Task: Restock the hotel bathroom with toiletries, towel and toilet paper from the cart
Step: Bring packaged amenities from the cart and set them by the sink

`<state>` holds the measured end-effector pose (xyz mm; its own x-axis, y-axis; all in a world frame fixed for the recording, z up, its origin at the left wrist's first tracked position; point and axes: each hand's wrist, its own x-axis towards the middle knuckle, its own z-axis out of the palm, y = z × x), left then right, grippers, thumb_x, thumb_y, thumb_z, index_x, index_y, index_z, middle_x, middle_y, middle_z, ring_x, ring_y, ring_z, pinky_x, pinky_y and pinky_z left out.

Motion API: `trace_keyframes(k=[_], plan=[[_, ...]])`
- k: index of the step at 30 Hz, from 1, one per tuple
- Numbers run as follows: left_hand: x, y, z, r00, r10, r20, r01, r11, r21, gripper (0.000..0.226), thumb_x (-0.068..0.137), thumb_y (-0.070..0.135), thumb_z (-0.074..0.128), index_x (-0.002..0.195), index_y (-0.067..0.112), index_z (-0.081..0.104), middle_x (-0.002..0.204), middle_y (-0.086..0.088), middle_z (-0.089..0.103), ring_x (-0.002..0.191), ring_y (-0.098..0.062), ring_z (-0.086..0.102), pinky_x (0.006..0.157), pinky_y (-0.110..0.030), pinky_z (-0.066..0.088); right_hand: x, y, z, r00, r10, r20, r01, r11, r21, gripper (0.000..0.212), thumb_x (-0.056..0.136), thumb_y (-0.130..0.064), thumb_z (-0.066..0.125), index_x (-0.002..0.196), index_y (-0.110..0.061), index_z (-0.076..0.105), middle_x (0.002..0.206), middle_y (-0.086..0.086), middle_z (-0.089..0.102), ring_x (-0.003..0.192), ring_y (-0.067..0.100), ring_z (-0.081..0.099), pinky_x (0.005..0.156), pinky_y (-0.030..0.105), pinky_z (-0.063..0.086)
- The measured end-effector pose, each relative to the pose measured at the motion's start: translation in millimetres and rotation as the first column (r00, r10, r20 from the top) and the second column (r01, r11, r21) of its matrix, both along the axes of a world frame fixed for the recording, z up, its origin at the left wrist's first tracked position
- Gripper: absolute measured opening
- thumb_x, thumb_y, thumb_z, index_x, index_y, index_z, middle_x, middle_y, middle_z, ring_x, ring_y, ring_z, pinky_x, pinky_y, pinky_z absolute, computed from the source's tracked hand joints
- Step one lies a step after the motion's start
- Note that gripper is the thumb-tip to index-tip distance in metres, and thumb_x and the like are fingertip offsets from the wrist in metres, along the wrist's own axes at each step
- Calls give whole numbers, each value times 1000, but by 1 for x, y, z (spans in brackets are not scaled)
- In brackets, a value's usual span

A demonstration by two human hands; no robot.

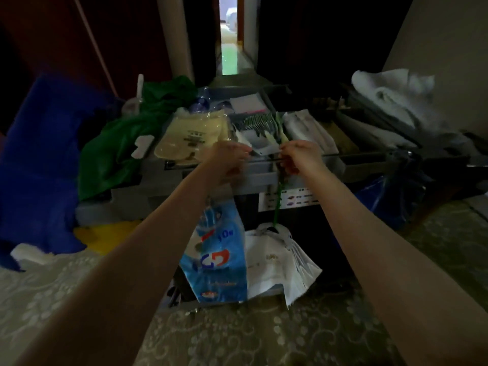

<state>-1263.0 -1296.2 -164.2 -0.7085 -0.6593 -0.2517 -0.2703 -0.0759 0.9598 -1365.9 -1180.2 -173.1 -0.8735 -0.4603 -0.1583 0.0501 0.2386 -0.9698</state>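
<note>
A grey housekeeping cart [258, 178] stands in front of me in a dim corridor. Its top tray holds small wrapped toiletries [260, 132], a pale yellow packet [192, 137] and white sachets [306, 128]. Both of my arms reach over the cart's front rail. My left hand [227, 158] is curled at the tray's front edge, blurred; what it holds I cannot tell. My right hand [301, 157] pinches a thin pale wrapped item [281, 132] that sticks up from the tray. White towels [390, 93] lie on the cart's right end.
A blue-and-white plastic pack [219, 257] and white bags [277, 262] hang from the cart front. Green cloth [118, 151] and a blue bag [42, 159] are at the left. A lit doorway [229, 35] is far ahead. Patterned carpet [237, 336] lies underfoot.
</note>
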Motion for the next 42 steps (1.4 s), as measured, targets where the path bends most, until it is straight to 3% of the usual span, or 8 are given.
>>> trace_keyframes(k=[6,12,17,23,27,30,35,42], plan=[[-49,-39,8,999,50,10,-49,996,-70,27,96,2,42,77,14,57,73,-3,56,62,-12,53,56,-20,47,-65,-34,5,992,78,-96,-76,997,23,25,90,-10,52,68,-21,59,53,-5,53,38,3,46,38,16,35],[-70,-75,4,996,65,65,-54,987,-153,29,95,1,40,77,17,57,74,-1,56,63,-10,53,50,-16,46,-81,-72,2,934,222,-280,-191,973,131,9,87,-15,58,91,-19,65,89,3,63,77,14,56,67,27,47],[-94,-92,-1,990,44,131,-22,986,-168,21,95,7,44,81,10,59,73,-4,56,61,-13,52,56,-21,45,-80,-95,-1,792,575,-205,-361,712,603,42,85,-27,66,121,-7,58,122,12,60,112,27,56,86,33,44],[-111,-113,-8,989,9,147,20,981,-195,16,93,12,50,79,9,58,71,-6,56,57,-13,53,47,-17,47,-85,-114,-7,799,600,-43,-413,599,686,49,77,-24,72,118,-2,58,111,13,61,99,27,60,78,31,47],[-113,-122,-12,991,-18,135,43,982,-184,15,91,10,53,77,10,57,71,-7,57,58,-14,55,53,-19,50,-88,-122,-6,886,464,-20,-344,683,644,43,84,-17,61,121,2,54,115,16,57,98,27,57,80,33,46],[-115,-121,-13,991,-39,130,60,984,-165,7,92,12,54,95,6,58,74,-6,57,61,-13,55,57,-22,51,-93,-122,-5,937,346,39,-299,740,603,28,85,-13,55,107,3,56,102,14,49,75,21,50,59,28,40],[-116,-116,-15,990,-54,134,77,982,-173,5,91,10,54,94,6,56,73,-5,57,60,-13,56,54,-21,53,-97,-117,-10,952,285,113,-303,814,495,55,79,-18,67,128,1,50,117,13,56,99,26,55,65,27,41],[-117,-114,-13,988,-64,142,89,980,-179,3,90,8,55,91,6,58,72,-4,58,57,-11,58,47,-16,52,-98,-107,-10,969,229,91,-246,870,427,10,78,-4,55,88,-4,57,100,13,55,88,25,51,55,24,37]])
